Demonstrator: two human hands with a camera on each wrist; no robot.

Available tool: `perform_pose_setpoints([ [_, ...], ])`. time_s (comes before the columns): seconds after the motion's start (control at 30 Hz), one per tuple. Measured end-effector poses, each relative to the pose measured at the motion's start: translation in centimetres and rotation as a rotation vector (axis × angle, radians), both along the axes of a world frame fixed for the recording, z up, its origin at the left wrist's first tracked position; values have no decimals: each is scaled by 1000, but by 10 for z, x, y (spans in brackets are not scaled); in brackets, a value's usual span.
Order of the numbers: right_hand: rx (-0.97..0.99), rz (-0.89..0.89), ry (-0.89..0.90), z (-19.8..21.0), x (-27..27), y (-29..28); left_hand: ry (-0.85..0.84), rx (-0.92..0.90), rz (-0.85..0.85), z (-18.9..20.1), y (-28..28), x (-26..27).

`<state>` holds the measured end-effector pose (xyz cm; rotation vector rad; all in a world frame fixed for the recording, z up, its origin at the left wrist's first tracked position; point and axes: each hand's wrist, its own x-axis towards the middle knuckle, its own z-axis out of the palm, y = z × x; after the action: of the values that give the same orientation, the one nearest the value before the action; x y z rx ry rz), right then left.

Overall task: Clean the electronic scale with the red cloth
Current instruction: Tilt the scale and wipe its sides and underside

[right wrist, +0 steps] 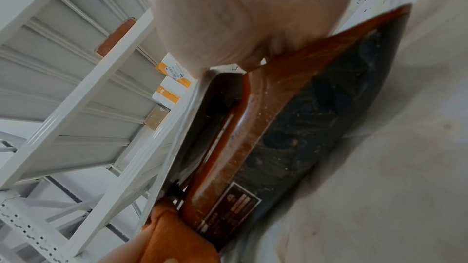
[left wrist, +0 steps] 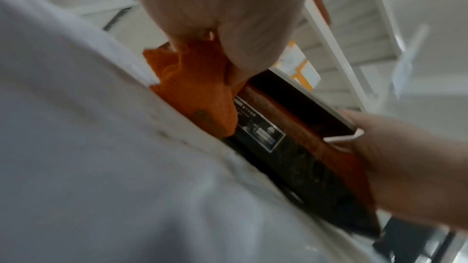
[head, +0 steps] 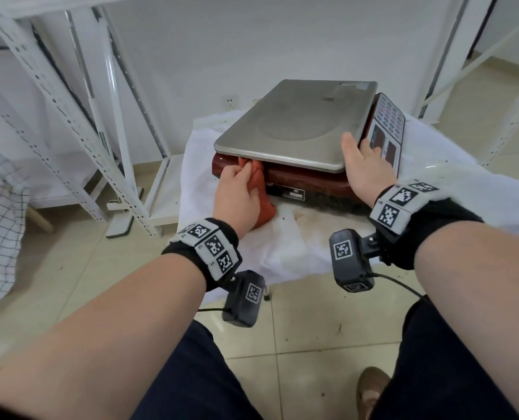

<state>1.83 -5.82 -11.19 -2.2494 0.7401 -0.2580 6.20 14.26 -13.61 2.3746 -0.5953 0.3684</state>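
The left hand (head: 237,192) grips the red cloth (head: 259,189), bunched up, and pushes it into the gap under the metal plate (head: 297,122) of the electronic scale (head: 312,177). The right hand (head: 364,165) holds the plate's corner at about 3 o'clock, thumb on top, fingers tucked under. The scale sits on a white sheet (head: 297,237). The head view shows the button panel (head: 388,128) at 2 o'clock. Only the wrist views show the black label (left wrist: 258,125) and the dirty dark underside (right wrist: 316,117).
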Motion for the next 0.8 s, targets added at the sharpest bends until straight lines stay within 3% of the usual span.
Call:
perform_pose_setpoints([
  [0.23, 10, -19, -1, 3, -3, 1, -122, 36, -241, -5, -11, -12],
  [0.43, 34, -3, 4, 4, -4, -1, -74, -39, -77, -7, -15, -12],
  [0.53, 33, -4, -3, 4, -4, -2, -103, -28, -158, -10, -26, -23],
  [0.67, 37, -4, -1, 6, -6, -1, -96, 168, -333, -4, -20, -18],
  [0.8, 54, 11, -10, 4, -5, -4, -182, 95, -204, -4, -22, -19],
])
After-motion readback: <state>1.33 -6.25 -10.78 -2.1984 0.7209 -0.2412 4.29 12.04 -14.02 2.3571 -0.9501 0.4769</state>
